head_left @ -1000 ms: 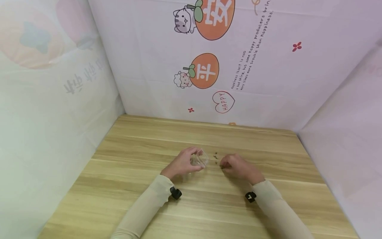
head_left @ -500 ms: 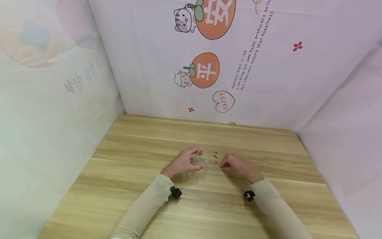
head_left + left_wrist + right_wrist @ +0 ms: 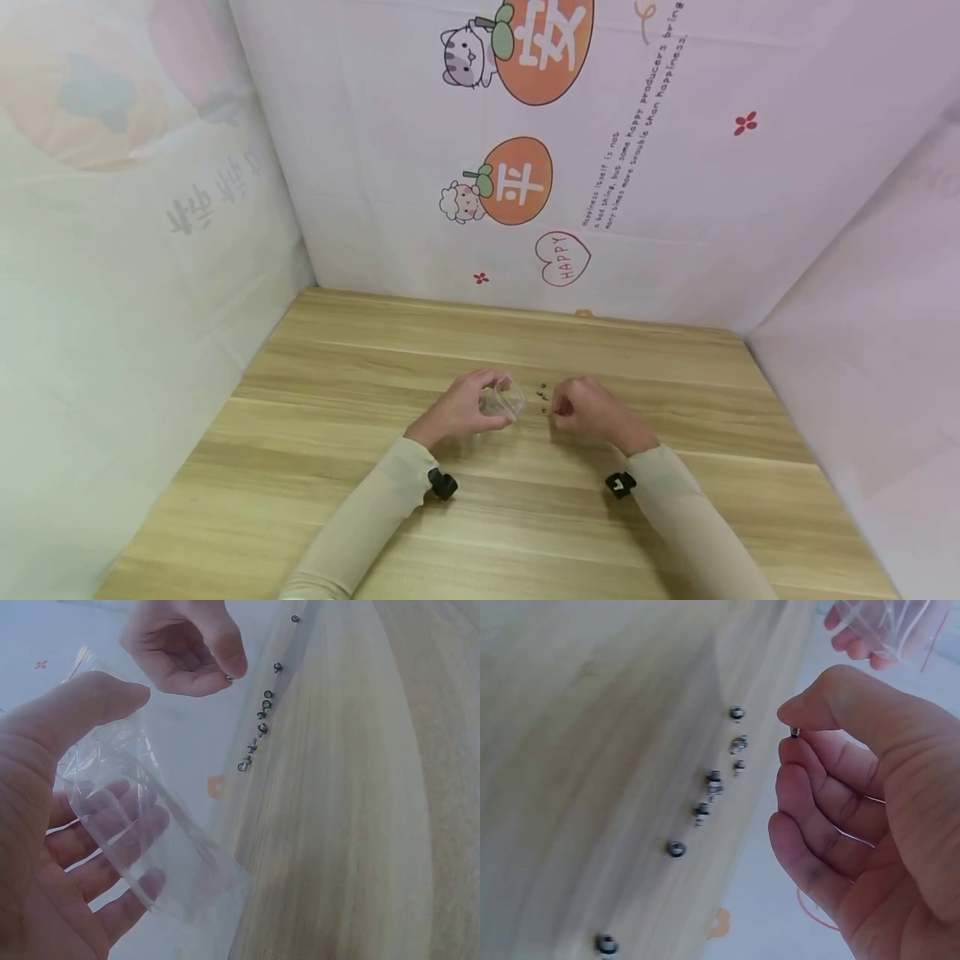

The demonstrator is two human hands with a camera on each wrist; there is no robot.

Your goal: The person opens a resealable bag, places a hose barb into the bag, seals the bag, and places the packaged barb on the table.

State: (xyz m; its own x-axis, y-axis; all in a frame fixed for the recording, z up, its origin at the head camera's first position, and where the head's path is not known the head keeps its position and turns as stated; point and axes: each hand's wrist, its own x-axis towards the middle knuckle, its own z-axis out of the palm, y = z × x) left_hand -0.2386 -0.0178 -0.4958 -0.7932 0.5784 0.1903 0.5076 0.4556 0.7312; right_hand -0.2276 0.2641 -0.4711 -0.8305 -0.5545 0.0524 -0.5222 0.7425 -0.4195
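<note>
My left hand point(image 3: 459, 408) holds a clear plastic zip bag point(image 3: 187, 862) between thumb and fingers, its mouth spread and facing right; the fingers show through the film in the left wrist view. To the right of it, my right hand point(image 3: 597, 417) pinches a small metal screw point(image 3: 795, 732) between thumb and index finger, the other fingers curled in. Several similar dark-headed screws point(image 3: 715, 782) lie in a loose line on the wooden table, between the bag and the right hand in the head view.
The wood-grain table point(image 3: 375, 333) is bounded by white printed cloth walls, with a back wall point(image 3: 652, 275) behind and a side wall point(image 3: 150, 333) at the left. Black wrist cameras, such as the left one point(image 3: 442, 484), sit at both cuffs.
My right hand has shifted slightly left, toward the bag, with the screw at its fingertips. The left hand and the bag have stayed nearly still.
</note>
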